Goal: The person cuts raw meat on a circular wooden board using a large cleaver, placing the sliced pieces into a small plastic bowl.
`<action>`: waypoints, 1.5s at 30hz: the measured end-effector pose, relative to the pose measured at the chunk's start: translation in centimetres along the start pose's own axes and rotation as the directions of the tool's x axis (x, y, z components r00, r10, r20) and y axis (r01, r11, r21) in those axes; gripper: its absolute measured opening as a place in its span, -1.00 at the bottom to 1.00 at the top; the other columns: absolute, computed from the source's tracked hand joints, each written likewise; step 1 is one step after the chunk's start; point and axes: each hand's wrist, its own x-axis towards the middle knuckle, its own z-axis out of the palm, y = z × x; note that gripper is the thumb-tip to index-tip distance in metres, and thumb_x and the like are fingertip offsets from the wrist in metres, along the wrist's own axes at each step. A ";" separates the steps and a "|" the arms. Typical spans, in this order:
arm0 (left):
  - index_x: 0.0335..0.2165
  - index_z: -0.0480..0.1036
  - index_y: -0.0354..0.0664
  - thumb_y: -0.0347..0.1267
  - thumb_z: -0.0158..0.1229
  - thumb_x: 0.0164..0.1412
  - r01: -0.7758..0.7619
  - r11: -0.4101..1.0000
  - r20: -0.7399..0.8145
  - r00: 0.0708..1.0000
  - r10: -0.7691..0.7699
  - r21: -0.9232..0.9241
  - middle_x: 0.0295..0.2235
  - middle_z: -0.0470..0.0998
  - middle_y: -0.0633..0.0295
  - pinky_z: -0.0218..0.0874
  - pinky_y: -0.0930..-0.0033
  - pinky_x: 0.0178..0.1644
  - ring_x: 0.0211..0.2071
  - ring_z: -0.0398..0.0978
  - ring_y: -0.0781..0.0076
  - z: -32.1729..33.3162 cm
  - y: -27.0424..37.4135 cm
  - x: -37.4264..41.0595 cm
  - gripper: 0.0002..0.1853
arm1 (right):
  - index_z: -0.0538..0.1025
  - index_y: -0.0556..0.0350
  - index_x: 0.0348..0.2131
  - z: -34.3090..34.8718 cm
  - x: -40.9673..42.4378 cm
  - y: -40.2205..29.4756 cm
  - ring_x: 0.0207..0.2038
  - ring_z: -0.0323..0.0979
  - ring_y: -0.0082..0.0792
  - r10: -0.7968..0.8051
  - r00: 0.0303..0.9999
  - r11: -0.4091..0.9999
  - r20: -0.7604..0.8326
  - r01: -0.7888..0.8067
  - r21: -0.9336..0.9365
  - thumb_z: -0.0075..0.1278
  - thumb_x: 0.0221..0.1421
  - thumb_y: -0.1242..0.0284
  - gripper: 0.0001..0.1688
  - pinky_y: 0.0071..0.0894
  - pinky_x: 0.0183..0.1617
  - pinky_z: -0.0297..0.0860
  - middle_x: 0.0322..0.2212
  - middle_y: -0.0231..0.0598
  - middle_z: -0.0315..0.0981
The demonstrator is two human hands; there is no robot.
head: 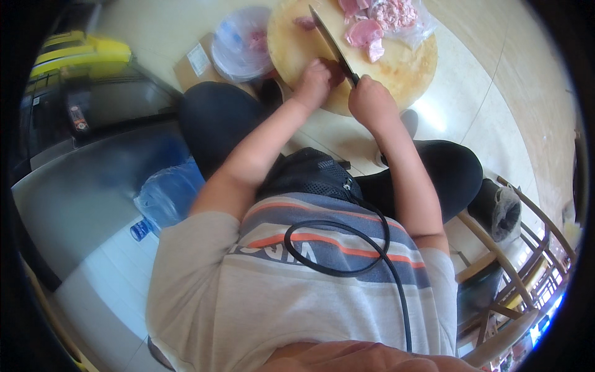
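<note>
My right hand grips the dark handle of a long kitchen knife, whose blade points away from me over a round wooden cutting board. Beside the blade, the curled fingers of my left hand press on a dark red piece of meat, partly hidden by the hand and knife. A small meat scrap lies near the blade tip. Pink meat pieces rest on the far right of the board, next to a clear plastic bag with chopped pale meat.
Left of the board stands a bowl lined with clear plastic, some meat inside. A cardboard box is beside it. A large blue water bottle lies at my left. Wooden chairs stand at my right. A black cable hangs over my shirt.
</note>
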 end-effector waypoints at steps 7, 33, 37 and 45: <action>-0.40 0.50 -0.20 -0.49 0.18 -0.08 0.141 0.990 0.002 0.990 -0.141 -0.002 -0.39 0.52 0.16 0.28 0.25 -0.17 -0.30 0.45 0.18 -0.6 0.3 0.5 -0.85 | 0.41 0.26 -0.39 0.4 0.4 1.5 -0.35 0.45 0.13 -0.007 0.993 1.000 -0.116 0.010 0.027 -0.17 0.06 0.36 -0.72 0.02 -0.23 0.35 -0.46 0.20 0.46; -0.52 0.50 -0.16 -0.47 0.21 -0.12 0.118 0.992 -0.019 0.993 -0.119 -0.052 -0.45 0.53 0.23 0.24 0.28 -0.15 -0.36 0.43 0.20 0.0 0.1 0.1 -0.93 | 0.44 0.30 -0.41 1.0 0.9 0.2 -0.29 0.45 0.13 -0.035 0.998 0.999 -0.051 0.035 0.001 -0.24 0.03 0.46 -0.74 -0.02 -0.18 0.36 -0.42 0.21 0.46; -0.47 0.49 -0.17 -0.47 0.22 -0.12 0.124 0.992 -0.054 0.991 -0.122 0.023 -0.42 0.52 0.21 0.24 0.27 -0.13 -0.32 0.41 0.19 -0.1 1.2 0.1 -0.88 | 0.45 0.29 -0.39 0.8 0.4 0.6 -0.29 0.46 0.12 -0.032 0.998 0.999 -0.046 0.031 -0.031 -0.25 0.04 0.45 -0.72 -0.03 -0.17 0.37 -0.42 0.20 0.47; -0.45 0.52 -0.14 -0.51 0.19 -0.15 -0.028 0.999 -0.094 0.995 0.031 0.034 -0.41 0.52 0.21 0.24 0.24 -0.18 -0.33 0.40 0.18 0.3 0.1 -0.2 -0.84 | 0.45 0.32 -0.37 0.1 -2.2 1.4 -0.30 0.45 0.13 0.004 1.000 0.999 0.023 -0.003 -0.040 -0.22 0.02 0.47 -0.73 -0.04 -0.17 0.36 -0.40 0.21 0.46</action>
